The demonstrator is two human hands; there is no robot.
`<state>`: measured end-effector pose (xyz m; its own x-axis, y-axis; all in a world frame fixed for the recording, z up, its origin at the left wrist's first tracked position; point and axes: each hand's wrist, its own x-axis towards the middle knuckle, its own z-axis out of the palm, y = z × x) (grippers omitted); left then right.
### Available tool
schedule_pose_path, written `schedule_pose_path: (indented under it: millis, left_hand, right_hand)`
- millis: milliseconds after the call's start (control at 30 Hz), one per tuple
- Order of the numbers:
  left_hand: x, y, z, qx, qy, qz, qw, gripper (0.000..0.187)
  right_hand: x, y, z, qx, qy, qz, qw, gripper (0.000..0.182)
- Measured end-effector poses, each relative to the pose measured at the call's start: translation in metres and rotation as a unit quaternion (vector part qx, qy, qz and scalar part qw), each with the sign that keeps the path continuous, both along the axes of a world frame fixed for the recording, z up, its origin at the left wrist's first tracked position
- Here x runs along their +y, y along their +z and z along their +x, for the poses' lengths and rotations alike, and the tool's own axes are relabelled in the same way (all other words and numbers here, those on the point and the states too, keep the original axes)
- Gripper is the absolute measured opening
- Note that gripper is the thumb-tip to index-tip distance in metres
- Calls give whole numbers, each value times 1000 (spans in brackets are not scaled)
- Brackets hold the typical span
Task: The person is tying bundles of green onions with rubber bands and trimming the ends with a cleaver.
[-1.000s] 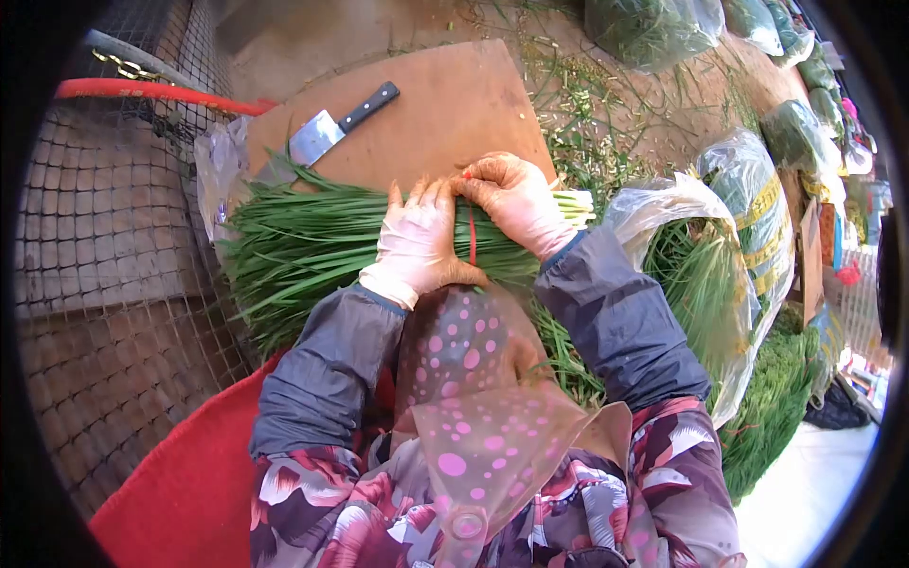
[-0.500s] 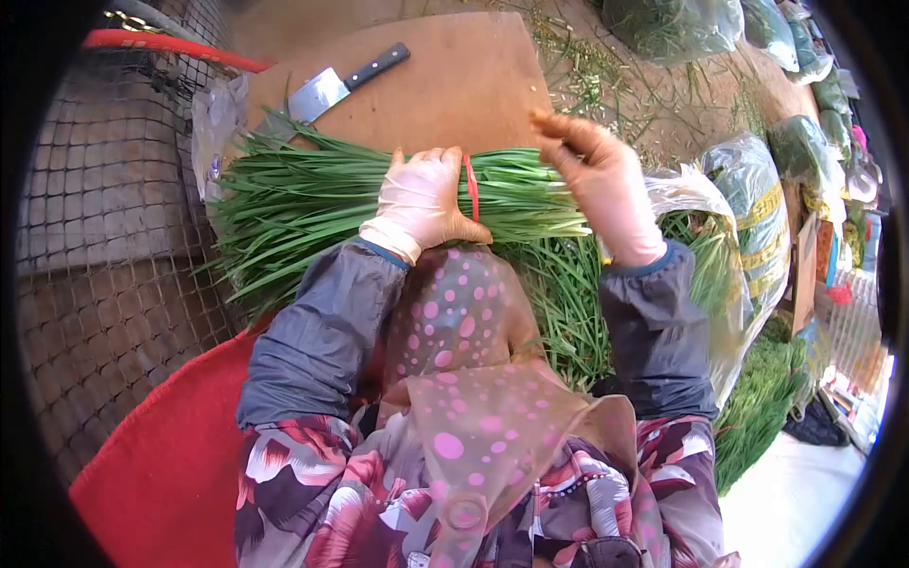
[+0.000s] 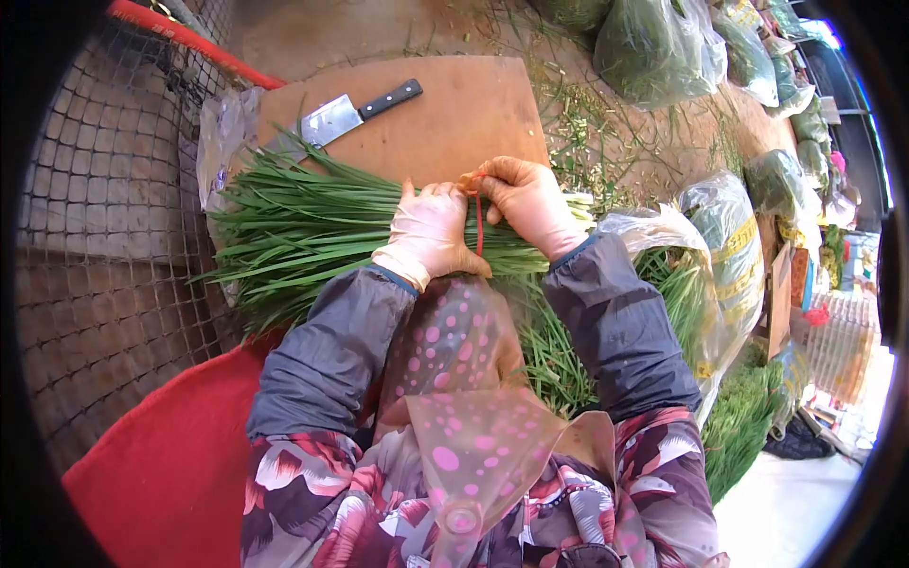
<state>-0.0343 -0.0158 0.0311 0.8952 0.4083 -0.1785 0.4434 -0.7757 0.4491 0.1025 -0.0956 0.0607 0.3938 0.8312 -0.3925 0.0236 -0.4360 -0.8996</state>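
A thick bundle of long green stalks (image 3: 312, 222) lies sideways across the near edge of the wooden board (image 3: 464, 104). My left hand (image 3: 431, 230), in a pale glove, wraps over the bundle's middle and presses it. A red band (image 3: 480, 223) runs round the bundle just right of that hand. My right hand (image 3: 530, 204), gloved too, pinches the band's upper end at the bundle's far side, close to my left fingertips. Behind the bundle a cleaver (image 3: 360, 112) with a black handle rests on the board, its blade toward the left.
Wire mesh (image 3: 114, 208) and a red pipe (image 3: 189, 40) are at the left. Red cloth (image 3: 170, 464) lies at the lower left. Bags of greens (image 3: 653, 47) stand at the back right, another bag (image 3: 724, 256) nearer. Cut scraps litter the ground.
My right hand has come left and down from above the stalk ends to the band beside my left hand. My left hand still holds the bundle. The view has shifted slightly.
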Motion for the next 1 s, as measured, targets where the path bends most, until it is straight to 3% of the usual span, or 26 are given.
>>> schedule_pose_path:
  millis: [67, 133, 200, 233, 300, 333, 400, 467, 567, 667, 733, 800, 833, 933, 1000]
  left_hand:
    - [-2, -2, -3, -45, -20, 51, 997, 121]
    - [-5, 12, -5, 12, -47, 87, 995, 126]
    - [-6, 14, -5, -4, -56, 155, 986, 124]
    - [-6, 4, -4, -59, -38, 157, 985, 122]
    - [-3, 1, -1, -40, -27, 103, 993, 119]
    - [0, 4, -1, -22, -17, 59, 998, 117]
    - [-6, -4, -4, -67, 0, 78, 995, 112]
    - [-6, -5, -5, -75, 2, 65, 995, 110]
    - [-5, -7, -5, -76, 5, 53, 996, 108]
    - [-6, -9, -5, -71, 4, 52, 996, 104]
    - [-5, -7, -6, -64, 1, 51, 997, 102]
    - [-5, -4, -5, -50, -1, 49, 998, 99]
    - [-4, -1, -4, -52, 0, 49, 997, 99]
    - [1, 4, -3, -20, -13, 25, 999, 100]
    - [6, 2, -5, -22, -45, 26, 998, 106]
  right_hand:
    - [7, 5, 3, 29, -9, -1, 1000, 20]
    - [13, 23, 3, 45, -6, -79, 996, 20]
    - [17, 14, 12, 82, -11, -53, 995, 22]
    - [21, 15, 15, 144, -39, -13, 989, 21]
    - [26, 27, 10, 206, -55, 26, 977, 21]
    - [29, 34, 10, 151, -33, 14, 988, 21]
    - [24, 44, 28, -3, -51, 25, 998, 21]
    - [8, 49, 39, -86, -31, 25, 995, 22]
    - [-19, 39, 11, -341, 120, 31, 932, 34]
    - [-16, 14, -12, -363, 141, 73, 918, 25]
    - [-7, 2, -17, -353, 137, 133, 916, 19]
    - [-3, 1, -19, -165, 41, 36, 985, 14]
    - [-1, 4, -17, -167, 42, 36, 984, 14]
    - [7, 15, -6, 50, -39, -42, 997, 17]
    - [12, 12, 2, 72, -35, -47, 996, 18]
